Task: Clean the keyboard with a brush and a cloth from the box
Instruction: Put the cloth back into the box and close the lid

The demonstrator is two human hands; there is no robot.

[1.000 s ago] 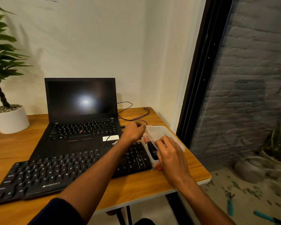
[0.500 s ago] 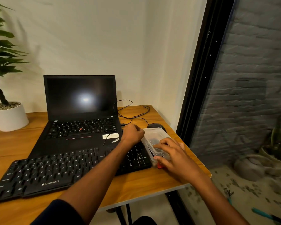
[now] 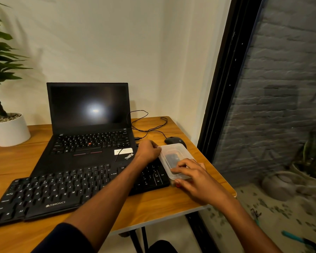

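**Keyboard untouched; box being handled at right of centre**

Keyboard (image 3: pixel 77 192) lies flat across the lower left of the frame, on the near part of the table (image 3: pixel 153 205), with its right end just beside the box (image 3: pixel 175 159). No brush or cloth is out yet, so cleaning has not begun.

The box is clear plastic with its lid (image 3: pixel 172 152) on top; whether the lid is fully seated cannot be told. Something dark shows through it, and a small red item sits at its near end; neither can be identified.

Left hand (image 3: pixel 148 151) is curled against the far left corner of the box, apparently gripping the rim. Right hand (image 3: pixel 192 177) rests on the near end with fingers bent over the lid edge and tips pressing on top.

Assessment of the step in hand: opening the box. It would go best with the left hand pinning the base to the table while the right peels the lid up from one corner, not lifting the whole box. The box sits near the right table edge, so any pull should go toward the keyboard, not outward.

Surface: wooden table, with an open laptop (image 3: pixel 89 125), screen dark, behind the keyboard, a mouse (image 3: pixel 174 141) and its cable (image 3: pixel 146 125) beyond the box, and a potted plant (image 3: pixel 5 114) at far left.

Room: plain pale wall behind, and a dark-framed glass panel (image 3: pixel 281 106) on the right showing a brick wall.
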